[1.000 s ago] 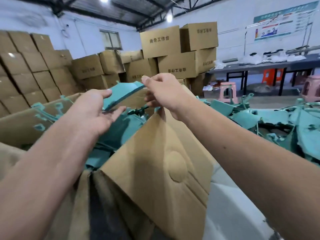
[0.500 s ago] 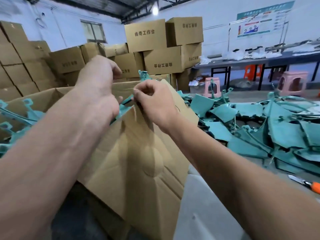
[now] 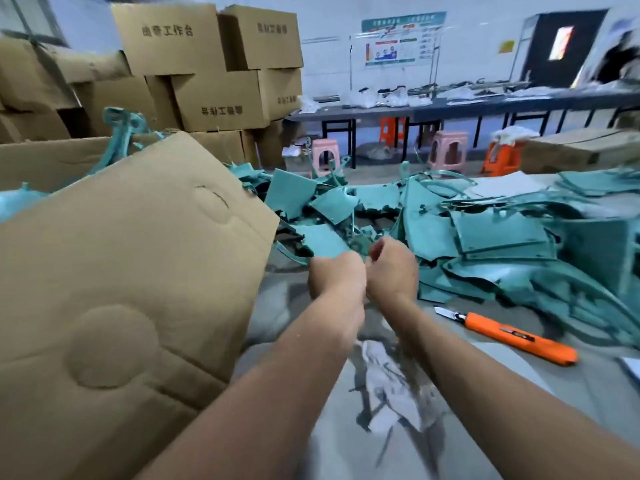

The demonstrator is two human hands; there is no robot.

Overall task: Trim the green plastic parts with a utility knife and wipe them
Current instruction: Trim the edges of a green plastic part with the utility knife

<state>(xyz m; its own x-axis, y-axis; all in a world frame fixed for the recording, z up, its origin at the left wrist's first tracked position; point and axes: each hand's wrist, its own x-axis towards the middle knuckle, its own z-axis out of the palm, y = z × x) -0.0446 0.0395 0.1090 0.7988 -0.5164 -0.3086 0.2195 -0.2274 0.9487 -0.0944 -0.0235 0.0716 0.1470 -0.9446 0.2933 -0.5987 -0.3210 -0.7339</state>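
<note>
Green plastic parts (image 3: 485,233) are heaped across the table's (image 3: 571,393) far side, within reach for trimming. Both the left hand (image 3: 336,277) and right hand (image 3: 393,268) are held close together with fingers curled; whether anything is pinched cannot be told. An orange utility knife (image 3: 516,337) is left untouched beside the right forearm, blade exposed, ready for pickup.

I see teal-green plastic parts (image 3: 491,233) heaped in a jumble on the grey table; an orange utility knife (image 3: 512,336), blade out, lies flat beside them.
</note>
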